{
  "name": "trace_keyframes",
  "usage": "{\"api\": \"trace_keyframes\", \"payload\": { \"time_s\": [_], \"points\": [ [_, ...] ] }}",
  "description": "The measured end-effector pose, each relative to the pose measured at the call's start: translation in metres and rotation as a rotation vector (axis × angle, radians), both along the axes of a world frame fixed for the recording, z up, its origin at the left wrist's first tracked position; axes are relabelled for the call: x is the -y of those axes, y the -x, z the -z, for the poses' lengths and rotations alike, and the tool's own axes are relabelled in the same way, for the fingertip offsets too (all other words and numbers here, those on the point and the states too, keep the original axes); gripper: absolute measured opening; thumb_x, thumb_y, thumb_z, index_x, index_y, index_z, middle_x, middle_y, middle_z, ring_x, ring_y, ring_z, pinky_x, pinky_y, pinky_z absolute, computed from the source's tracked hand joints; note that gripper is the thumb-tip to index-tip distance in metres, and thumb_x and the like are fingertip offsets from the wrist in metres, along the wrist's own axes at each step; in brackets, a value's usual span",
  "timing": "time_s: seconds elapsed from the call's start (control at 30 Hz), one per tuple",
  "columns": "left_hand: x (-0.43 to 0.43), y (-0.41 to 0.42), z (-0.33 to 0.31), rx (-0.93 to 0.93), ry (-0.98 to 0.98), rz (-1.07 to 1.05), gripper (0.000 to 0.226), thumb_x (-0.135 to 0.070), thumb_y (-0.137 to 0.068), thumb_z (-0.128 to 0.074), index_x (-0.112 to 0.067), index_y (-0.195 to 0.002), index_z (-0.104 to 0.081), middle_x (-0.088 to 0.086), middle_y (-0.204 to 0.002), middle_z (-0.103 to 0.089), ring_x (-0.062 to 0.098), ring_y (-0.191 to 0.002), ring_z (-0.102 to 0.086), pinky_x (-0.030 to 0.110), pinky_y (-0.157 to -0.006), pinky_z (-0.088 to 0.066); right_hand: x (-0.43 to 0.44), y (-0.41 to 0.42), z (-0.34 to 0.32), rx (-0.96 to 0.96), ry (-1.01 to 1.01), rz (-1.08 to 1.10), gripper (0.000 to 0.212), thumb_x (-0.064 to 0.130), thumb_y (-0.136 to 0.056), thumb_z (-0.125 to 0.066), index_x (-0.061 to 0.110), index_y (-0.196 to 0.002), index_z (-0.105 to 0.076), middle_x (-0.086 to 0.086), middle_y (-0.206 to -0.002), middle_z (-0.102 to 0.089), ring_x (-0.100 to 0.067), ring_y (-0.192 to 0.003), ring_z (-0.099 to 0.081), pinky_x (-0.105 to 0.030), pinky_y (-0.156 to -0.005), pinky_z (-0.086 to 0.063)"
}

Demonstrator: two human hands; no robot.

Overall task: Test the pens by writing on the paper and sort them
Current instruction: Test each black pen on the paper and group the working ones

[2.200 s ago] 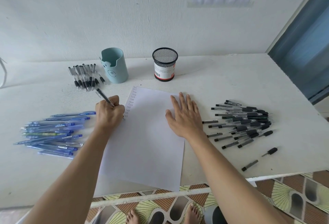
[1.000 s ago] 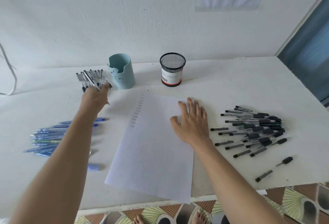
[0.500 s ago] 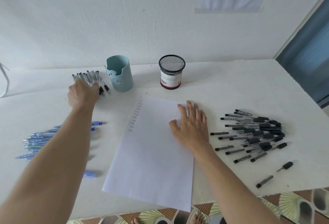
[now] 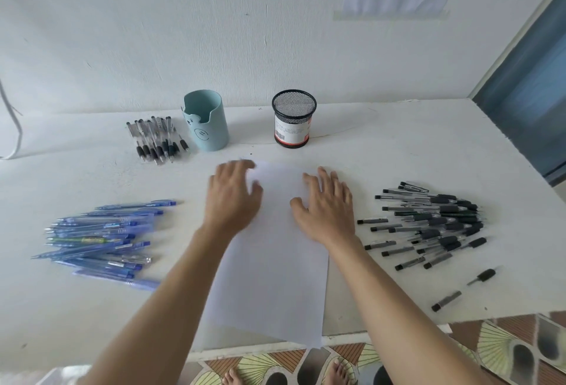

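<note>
A white sheet of paper lies in the middle of the white table. My right hand presses flat on the sheet's right side, fingers spread. My left hand is blurred over the sheet's upper left corner, fingers relaxed and holding nothing. A row of black-grip pens lies at the back left. A heap of blue pens lies to the left. A heap of black pens lies to the right.
A light blue cup and a black mesh pen holder stand at the back by the wall. Two loose black pen parts lie near the table's front right edge. The paper's front edge overhangs the table.
My left hand put its black-grip pen down with the row at the back left, then swung back, empty, over the paper. My right hand stayed on the sheet.
</note>
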State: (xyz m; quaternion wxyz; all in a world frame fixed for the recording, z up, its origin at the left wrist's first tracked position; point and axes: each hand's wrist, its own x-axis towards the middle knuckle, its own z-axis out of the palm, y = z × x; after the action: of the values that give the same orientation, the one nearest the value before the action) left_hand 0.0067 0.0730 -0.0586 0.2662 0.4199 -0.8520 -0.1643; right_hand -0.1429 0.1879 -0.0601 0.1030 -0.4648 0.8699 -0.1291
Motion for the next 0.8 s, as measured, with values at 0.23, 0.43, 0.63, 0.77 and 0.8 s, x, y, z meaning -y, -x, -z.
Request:
{"api": "trace_keyframes", "payload": {
  "time_s": [0.23, 0.43, 0.63, 0.77, 0.8],
  "points": [
    [-0.020, 0.012, 0.007, 0.419, -0.021, 0.131, 0.087, -0.063, -0.082, -0.004, -0.024, -0.152, -0.038, 0.001, -0.163, -0.030, 0.026, -0.151, -0.021, 0.040, -0.119, -0.014, 0.003, 0.017, -0.015, 0.243, 0.014, 0.010, 0.046, 0.031, -0.094, -0.049, 0.025, -0.140, -0.047, -0.001, -0.161, -0.029, -0.022, -0.150, -0.019, -0.036, -0.120, -0.015],
    [-0.023, 0.012, 0.005, 0.426, -0.027, 0.119, 0.087, -0.062, -0.081, -0.005, -0.025, -0.151, -0.040, 0.000, -0.162, -0.031, 0.025, -0.151, -0.022, 0.038, -0.120, -0.013, -0.020, 0.066, -0.042, 0.068, 0.285, 0.263, 0.032, 0.013, -0.088, -0.051, 0.026, -0.106, -0.074, -0.003, -0.102, -0.074, -0.028, -0.097, -0.063, -0.035, -0.082, -0.046],
    [-0.022, 0.011, 0.005, 0.400, -0.023, 0.118, 0.085, -0.062, -0.082, -0.009, -0.024, -0.150, -0.043, 0.001, -0.161, -0.035, 0.026, -0.150, -0.025, 0.039, -0.119, -0.015, -0.064, 0.129, -0.041, -0.048, -0.074, 0.486, 0.037, 0.026, -0.094, -0.047, 0.023, -0.126, -0.066, -0.004, -0.125, -0.066, -0.030, -0.116, -0.050, -0.045, -0.103, -0.029],
    [-0.023, 0.010, 0.004, 0.397, -0.015, 0.130, 0.083, -0.061, -0.083, -0.009, -0.024, -0.149, -0.044, 0.001, -0.160, -0.036, 0.027, -0.149, -0.025, 0.039, -0.119, -0.015, -0.068, 0.137, -0.041, -0.075, -0.046, 0.490, 0.026, 0.013, -0.089, -0.051, 0.022, -0.095, -0.075, 0.002, -0.097, -0.073, -0.023, -0.079, -0.051, -0.039, -0.089, -0.032],
    [-0.023, 0.010, 0.003, 0.395, -0.016, 0.130, 0.083, -0.061, -0.083, -0.009, -0.024, -0.149, -0.044, 0.001, -0.160, -0.036, 0.027, -0.149, -0.025, 0.039, -0.119, -0.015, -0.067, 0.138, -0.041, -0.090, -0.022, 0.491, 0.028, 0.008, -0.088, -0.052, 0.023, -0.091, -0.076, 0.005, -0.094, -0.073, -0.022, -0.077, -0.052, -0.038, -0.089, -0.033]
  ]
}}
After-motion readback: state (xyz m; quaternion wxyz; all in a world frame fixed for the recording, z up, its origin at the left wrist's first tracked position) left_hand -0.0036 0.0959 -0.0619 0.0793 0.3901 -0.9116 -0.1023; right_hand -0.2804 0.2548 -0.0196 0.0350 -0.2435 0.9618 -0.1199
